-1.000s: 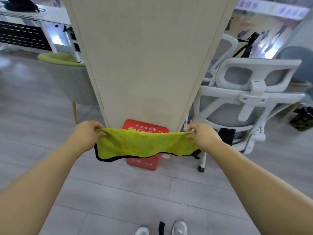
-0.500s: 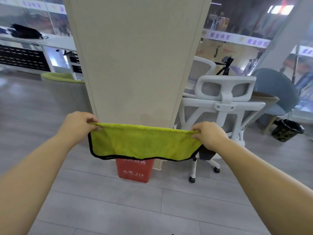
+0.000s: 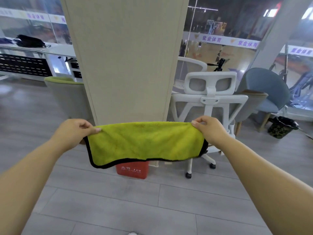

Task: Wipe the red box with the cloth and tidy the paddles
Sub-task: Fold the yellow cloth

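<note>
My left hand [image 3: 72, 131] and right hand [image 3: 209, 128] pinching the cloth [image 3: 144, 142] corners, red box [image 3: 132, 169] mostly hidden behind cloth, open floor [image 3: 118, 200] below cloth

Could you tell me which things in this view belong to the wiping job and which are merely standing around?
Belongs to the job:
- yellow-green cloth, stretched between left hand and right hand
- red box on the floor, mostly hidden behind the cloth

Just standing about:
- white office chair
- blue chair
- green chair
- camouflage bin
- beige pillar

No paddles visible.
</note>
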